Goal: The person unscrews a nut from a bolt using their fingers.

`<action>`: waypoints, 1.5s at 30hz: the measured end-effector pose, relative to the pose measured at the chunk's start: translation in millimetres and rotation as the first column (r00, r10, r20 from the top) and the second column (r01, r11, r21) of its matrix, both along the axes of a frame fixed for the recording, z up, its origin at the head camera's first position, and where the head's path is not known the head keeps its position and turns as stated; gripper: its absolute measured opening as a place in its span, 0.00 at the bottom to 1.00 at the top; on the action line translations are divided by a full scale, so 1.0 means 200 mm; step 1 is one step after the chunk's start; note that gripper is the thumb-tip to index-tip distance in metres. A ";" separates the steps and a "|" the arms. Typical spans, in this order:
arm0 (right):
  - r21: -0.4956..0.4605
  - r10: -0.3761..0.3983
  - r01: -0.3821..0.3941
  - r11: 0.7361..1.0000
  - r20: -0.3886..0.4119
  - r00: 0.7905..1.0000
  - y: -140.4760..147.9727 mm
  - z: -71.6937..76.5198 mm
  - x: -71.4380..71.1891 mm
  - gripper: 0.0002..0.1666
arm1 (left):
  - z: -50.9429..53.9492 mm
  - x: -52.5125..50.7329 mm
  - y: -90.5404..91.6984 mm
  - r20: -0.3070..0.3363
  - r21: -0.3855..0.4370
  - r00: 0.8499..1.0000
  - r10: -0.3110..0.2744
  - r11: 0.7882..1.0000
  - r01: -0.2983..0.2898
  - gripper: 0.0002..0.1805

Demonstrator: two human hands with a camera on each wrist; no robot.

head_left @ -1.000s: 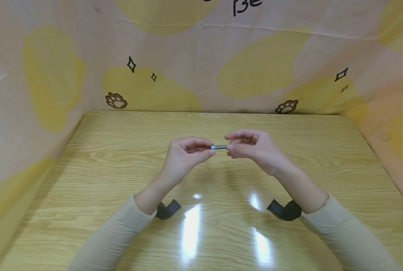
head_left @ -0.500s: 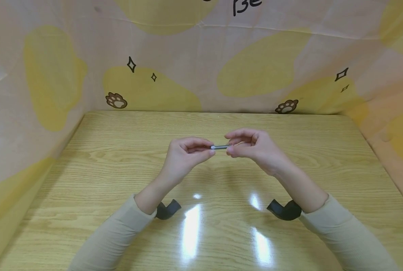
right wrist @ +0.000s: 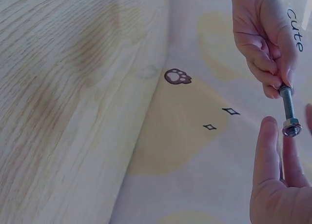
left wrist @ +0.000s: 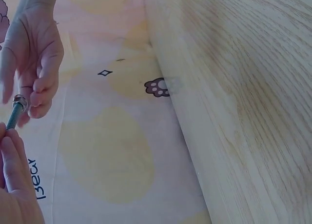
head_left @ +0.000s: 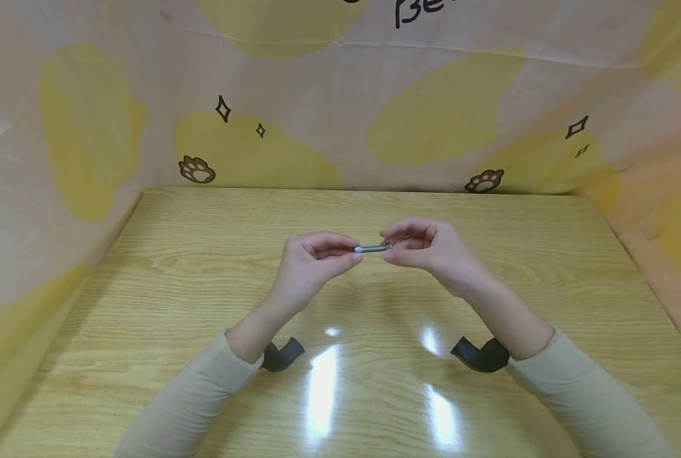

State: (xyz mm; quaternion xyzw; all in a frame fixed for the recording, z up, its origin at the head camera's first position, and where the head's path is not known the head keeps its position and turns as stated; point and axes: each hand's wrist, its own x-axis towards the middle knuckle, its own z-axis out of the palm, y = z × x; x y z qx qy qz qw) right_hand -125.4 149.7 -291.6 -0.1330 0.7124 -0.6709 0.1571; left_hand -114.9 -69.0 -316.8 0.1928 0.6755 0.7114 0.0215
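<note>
A pale cloth [head_left: 443, 114] patterned with yellow blotches, paw prints and scraps of lettering walls in the back and both sides of a wood-grain table [head_left: 203, 299]. Two light, ribbed sleeves [head_left: 186, 394] reach in over it from the near side. Above the middle of the table, the person's left hand [head_left: 308, 264] pinches one end of a metal bolt between thumb and fingertips. The right hand [head_left: 432, 254] is relaxed around the other end, thumb and fingers apart; whether a fingertip touches the metal, I can't tell. Beside each wrist juts a dark curved piece [head_left: 283, 354]. The bolt [head_left: 371, 249] lies crosswise between the hands, clear of the tabletop, its left end hidden by fingers. Smallest of all, a shiny nut [right wrist: 292, 126] encircles its right end.
</note>
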 end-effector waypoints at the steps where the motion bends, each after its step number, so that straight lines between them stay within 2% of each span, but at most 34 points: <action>1: 0.007 0.001 -0.001 1.000 0.005 1.000 0.00 0.00 0.00 0.15 | 0.00 0.00 0.00 0.003 0.000 1.000 0.002 1.000 -0.002 0.08; 6: 0.040 -0.001 -0.001 0.999 0.054 0.999 -0.01 0.01 0.00 0.15 | 0.01 0.00 0.01 0.009 0.006 1.000 0.004 1.000 -0.004 0.09; 11: -0.003 -0.007 0.007 1.000 0.034 0.999 -0.01 0.00 0.00 0.05 | 0.01 0.00 0.01 0.000 0.014 1.000 -0.006 1.000 0.006 0.09; 16: -0.031 -0.005 0.005 1.000 0.003 1.000 0.00 -0.02 0.00 0.12 | 0.01 0.00 0.01 0.000 0.009 1.000 0.000 1.000 0.000 0.09; 21: 0.006 -0.010 0.010 1.000 0.030 1.000 0.00 -0.01 0.00 0.14 | 0.01 0.00 0.01 0.005 0.000 1.000 0.013 1.000 -0.013 0.09; 24: 0.005 -0.015 0.015 1.000 0.039 0.999 0.00 -0.01 0.00 0.11 | 0.01 0.00 0.01 0.007 -0.002 1.000 0.014 1.000 -0.014 0.09; 27: -0.014 -0.016 0.016 1.000 0.016 1.000 0.00 -0.01 0.00 0.05 | 0.01 0.00 0.01 0.009 0.006 1.000 0.009 1.000 -0.009 0.09; 32: -0.001 -0.006 0.006 1.000 -0.011 1.000 0.00 0.00 0.01 0.14 | 0.01 0.00 0.01 0.007 0.010 1.000 -0.001 1.000 0.001 0.09; 35: 0.021 -0.013 0.012 1.000 0.028 1.000 0.00 0.00 0.01 0.16 | 0.00 0.00 0.01 0.009 -0.001 1.000 0.003 1.000 -0.003 0.09; 40: 0.033 -0.026 0.024 0.999 0.091 0.995 0.00 0.00 0.00 0.15 | 0.00 0.00 0.01 0.011 -0.009 1.000 0.006 1.000 -0.006 0.09; 45: 0.006 -0.011 0.010 1.000 0.048 0.999 0.01 -0.01 0.00 0.08 | -0.01 0.00 0.01 0.009 -0.010 1.000 0.004 1.000 -0.004 0.09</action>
